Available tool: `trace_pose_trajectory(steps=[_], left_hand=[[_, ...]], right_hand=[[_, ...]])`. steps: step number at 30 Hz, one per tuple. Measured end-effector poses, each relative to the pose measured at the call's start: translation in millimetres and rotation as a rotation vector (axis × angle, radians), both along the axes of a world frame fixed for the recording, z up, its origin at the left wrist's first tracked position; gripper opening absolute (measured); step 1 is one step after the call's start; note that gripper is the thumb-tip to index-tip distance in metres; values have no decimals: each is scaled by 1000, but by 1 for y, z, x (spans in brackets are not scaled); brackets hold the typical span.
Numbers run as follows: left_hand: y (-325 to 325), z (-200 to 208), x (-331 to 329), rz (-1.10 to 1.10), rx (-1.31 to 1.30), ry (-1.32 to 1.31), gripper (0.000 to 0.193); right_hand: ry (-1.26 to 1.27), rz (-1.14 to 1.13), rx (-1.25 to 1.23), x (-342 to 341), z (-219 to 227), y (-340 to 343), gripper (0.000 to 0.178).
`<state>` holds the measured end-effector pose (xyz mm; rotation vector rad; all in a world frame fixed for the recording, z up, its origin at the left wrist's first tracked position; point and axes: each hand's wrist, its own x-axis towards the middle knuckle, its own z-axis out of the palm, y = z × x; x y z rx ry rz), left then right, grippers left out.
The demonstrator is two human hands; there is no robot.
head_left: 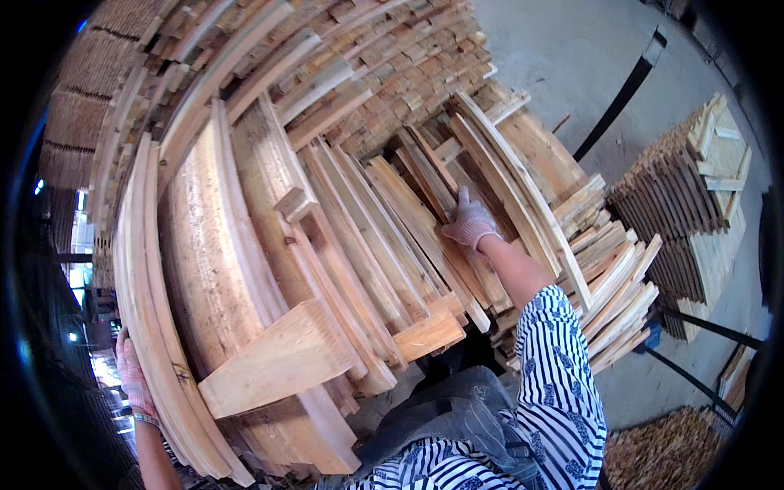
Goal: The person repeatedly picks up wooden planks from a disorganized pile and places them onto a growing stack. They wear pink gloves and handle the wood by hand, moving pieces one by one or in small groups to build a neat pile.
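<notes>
Wooden slats (425, 220) lie in a loose heap at the middle of the scene, sloping from the far stacks down toward the person's lap. Right hand (469, 220), in a pale work glove, rests flat on 1 of these slats near the heap's far side, fingers spread and pressed on the wood rather than closed around it. Its striped sleeve (559, 367) runs back to the near right. Left hand (131, 376), also gloved, sits at the near left edge with its fingers wrapped on the outer edge of a long curved board (151, 327); how tightly it is clamped cannot be told. Beside that board stands a wide plank panel (212, 278) with a thick cross block (278, 359). Far right, a separate slat stack (694, 188) sits on the concrete floor (572, 49).
</notes>
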<state>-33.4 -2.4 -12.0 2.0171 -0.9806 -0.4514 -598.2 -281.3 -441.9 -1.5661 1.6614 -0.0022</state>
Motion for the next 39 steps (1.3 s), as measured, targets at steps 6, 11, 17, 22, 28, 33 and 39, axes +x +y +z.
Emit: trace_pose_trajectory(steps=[6,11,17,22,28,33,39], left_hand=[[12,4,-13,0,120,-263,52],[-1,8,-31,45,317,-769,49],[-13,3,-41,31,397,-841,54],[-3,-1,-22,-22,411,-864,59],[-29,10,-45,-88,430,-885,59],[-6,3,-32,-75,446,-865,60],[-12,3,-35,-74,428,-854,61]], right_hand=[[-786,-180,126,-57,70,28,104],[-1020,-218,24,-90,209,61,93],[-1045,1,-116,-53,417,90,90],[-698,288,-195,51,502,74,87],[-16,397,-467,183,470,86,90],[-14,530,-361,215,471,96,79],[-970,318,13,120,435,61,56]])
